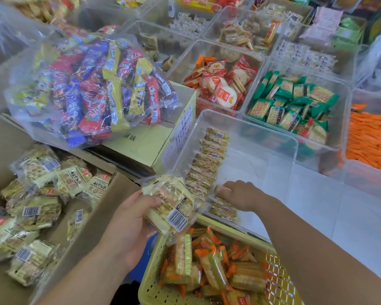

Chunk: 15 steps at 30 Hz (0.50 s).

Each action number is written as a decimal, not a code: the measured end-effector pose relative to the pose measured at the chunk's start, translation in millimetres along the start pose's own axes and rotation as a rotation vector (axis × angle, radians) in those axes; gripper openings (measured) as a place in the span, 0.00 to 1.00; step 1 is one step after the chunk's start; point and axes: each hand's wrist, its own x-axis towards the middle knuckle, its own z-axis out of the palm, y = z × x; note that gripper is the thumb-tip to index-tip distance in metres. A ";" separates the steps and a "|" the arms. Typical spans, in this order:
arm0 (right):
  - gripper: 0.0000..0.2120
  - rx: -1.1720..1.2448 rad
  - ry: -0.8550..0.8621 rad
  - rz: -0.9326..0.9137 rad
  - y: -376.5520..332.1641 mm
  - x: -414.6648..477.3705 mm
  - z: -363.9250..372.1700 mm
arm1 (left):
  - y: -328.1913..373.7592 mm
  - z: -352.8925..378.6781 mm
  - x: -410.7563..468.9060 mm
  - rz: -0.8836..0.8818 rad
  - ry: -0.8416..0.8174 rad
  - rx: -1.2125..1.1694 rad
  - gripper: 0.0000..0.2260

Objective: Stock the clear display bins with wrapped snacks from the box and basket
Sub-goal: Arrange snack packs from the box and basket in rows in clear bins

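Along the clear bin's (262, 164) left wall, one snack row (207, 164); box (92, 227) still full. Left hand (128, 221) grips pack (172, 205); right hand (242, 194) grasp unclear.

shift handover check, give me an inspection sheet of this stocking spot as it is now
surface: white top under the bins, mostly covered
job's things: clear bin holds a row of packs; cardboard box and yellow basket both hold wrapped snacks
clutter: bag of mixed snacks lying on a closed carton
hands: left hand holds a snack pack; right hand rests on the row inside the bin, grip unclear
cables: nothing seen
surroundings: other bins with red packs, green packs, orange packs
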 end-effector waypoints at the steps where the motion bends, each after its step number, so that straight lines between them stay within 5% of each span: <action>1: 0.35 -0.085 0.046 0.009 -4.6 -5.4 -3.5 | 0.2 0.0 -0.4 0.017 -0.015 0.008 0.23; 4: 0.31 -0.157 0.255 -0.023 -20.8 -31.0 -15.1 | 1.5 0.7 -2.2 0.077 -0.034 0.028 0.22; 6: 0.31 0.093 0.382 -0.170 -33.2 -56.8 -19.0 | 2.9 -0.4 -2.4 0.099 -0.019 0.030 0.23; 9: 0.36 0.567 0.248 -0.573 -55.9 -106.2 -17.9 | 5.5 1.8 -5.0 0.110 -0.017 0.061 0.23; 12: 0.48 0.251 0.298 -0.807 -70.2 -125.8 1.1 | 6.4 8.9 -10.2 0.098 -0.026 0.116 0.24; 15: 0.35 0.275 0.533 -0.773 -73.2 -125.3 10.9 | 7.3 13.7 -14.6 0.079 -0.029 0.145 0.24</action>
